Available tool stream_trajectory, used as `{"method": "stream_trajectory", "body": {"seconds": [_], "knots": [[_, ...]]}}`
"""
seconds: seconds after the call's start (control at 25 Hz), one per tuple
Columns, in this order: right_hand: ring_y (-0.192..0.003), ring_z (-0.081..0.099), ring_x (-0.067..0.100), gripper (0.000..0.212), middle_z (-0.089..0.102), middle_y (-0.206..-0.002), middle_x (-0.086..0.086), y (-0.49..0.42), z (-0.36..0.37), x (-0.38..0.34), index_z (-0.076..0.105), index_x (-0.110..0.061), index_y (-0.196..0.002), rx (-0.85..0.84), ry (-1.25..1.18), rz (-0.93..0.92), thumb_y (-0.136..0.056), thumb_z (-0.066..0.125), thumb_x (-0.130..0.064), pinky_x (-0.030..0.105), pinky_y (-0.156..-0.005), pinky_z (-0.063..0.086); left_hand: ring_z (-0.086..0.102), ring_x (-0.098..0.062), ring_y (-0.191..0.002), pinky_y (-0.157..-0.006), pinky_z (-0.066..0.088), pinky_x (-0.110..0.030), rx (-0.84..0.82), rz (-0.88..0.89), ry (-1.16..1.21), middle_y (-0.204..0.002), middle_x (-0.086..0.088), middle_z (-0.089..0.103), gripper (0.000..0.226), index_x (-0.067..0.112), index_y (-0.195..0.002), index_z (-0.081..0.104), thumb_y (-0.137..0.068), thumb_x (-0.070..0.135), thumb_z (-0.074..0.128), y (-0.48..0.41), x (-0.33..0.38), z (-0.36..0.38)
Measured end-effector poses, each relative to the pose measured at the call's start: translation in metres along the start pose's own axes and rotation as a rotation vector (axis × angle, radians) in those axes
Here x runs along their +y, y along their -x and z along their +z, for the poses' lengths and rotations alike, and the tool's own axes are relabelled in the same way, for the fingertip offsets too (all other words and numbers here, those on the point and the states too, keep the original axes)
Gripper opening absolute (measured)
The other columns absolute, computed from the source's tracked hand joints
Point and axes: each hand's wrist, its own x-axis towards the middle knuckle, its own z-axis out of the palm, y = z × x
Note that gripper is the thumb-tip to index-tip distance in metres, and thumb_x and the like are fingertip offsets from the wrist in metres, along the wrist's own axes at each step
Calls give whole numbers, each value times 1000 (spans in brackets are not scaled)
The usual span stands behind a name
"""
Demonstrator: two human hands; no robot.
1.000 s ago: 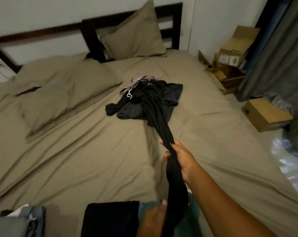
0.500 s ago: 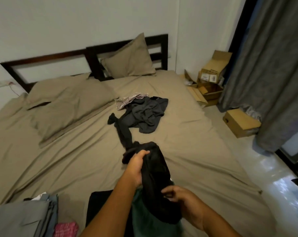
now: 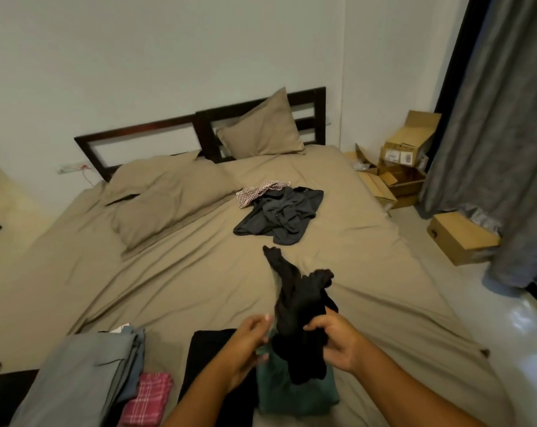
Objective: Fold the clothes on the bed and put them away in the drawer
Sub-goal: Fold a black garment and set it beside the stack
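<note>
A black garment (image 3: 298, 306) is gripped by the right hand (image 3: 338, 346), its length running up and away, while the nearer left hand (image 3: 245, 343) seems half-open, empty.

Hands: two, left hand (image 3: 248, 343) and right hand (image 3: 338, 346). Black garment (image 3: 298, 306) held up: one. Unfolded clothes mid-bed: two, dark grey garment (image 3: 279, 220) and checked cloth (image 3: 258, 190). Folded pieces at near edge: grey stack (image 3: 85, 374), exact layer count unclear; pink plaid piece (image 3: 147, 399), one; black folded piece (image 3: 210, 362), one; green folded piece (image 3: 291, 392), one. Pillows: three, one upright pillow (image 3: 262, 131), two flat pillows (image 3: 165, 192). Bed (image 3: 174, 272): one. Cardboard boxes on floor: closed box (image 3: 461, 237), one; open boxes (image 3: 402, 161), at least two. Curtain (image 3: 507, 134): one.
</note>
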Motion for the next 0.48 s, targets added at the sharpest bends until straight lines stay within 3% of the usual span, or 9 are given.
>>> {"method": "stream_trajectory", "body": {"seconds": [0.12, 0.24, 0.32, 0.4, 0.48], "knots": [[-112, 66, 39, 50, 69, -120, 23, 25, 21, -3, 73, 1, -113, -178, 329, 48, -78, 45, 21, 48, -101, 52, 57, -36, -128, -117, 34, -51, -67, -24, 360, -134, -20, 62, 60, 8, -130, 66, -98, 57, 52, 7, 18, -2], [-104, 62, 36, 30, 65, -105, 20, 55, 35, -6, 69, 5, -95, -289, 722, 77, -69, 63, -8, 46, -100, 49, 63, -40, -115, -112, 40, -50, -113, -54, 415, -124, -28, 65, 54, -3, -127, 66, -87, 33, 65, 19, 37, 6], [-102, 62, 21, 29, 65, -104, 6, 75, 40, -10, 66, -12, -90, -140, 847, 48, -69, 75, -30, 37, -98, 47, 63, -42, -108, -108, 43, -53, -161, -45, 445, -119, -31, 66, 55, -6, -124, 66, -81, 27, 63, 28, 47, 13], [-110, 66, 10, 42, 68, -122, -9, 103, 49, -11, 63, -30, -116, 32, 797, -54, -80, 80, -44, 30, -100, 52, 63, -44, -106, -106, 44, -53, -281, -17, 465, -118, -32, 65, 50, -8, -120, 67, -83, 24, 56, 43, 58, 21], [-112, 61, 1, 59, 59, -126, -22, 132, 67, -7, 45, -44, -133, 185, 769, -208, -84, 78, -49, 21, -92, 52, 63, -43, -106, -108, 43, -52, -423, 4, 456, -117, -29, 64, 49, -8, -118, 67, -83, 24, 54, 60, 64, 31]]}}
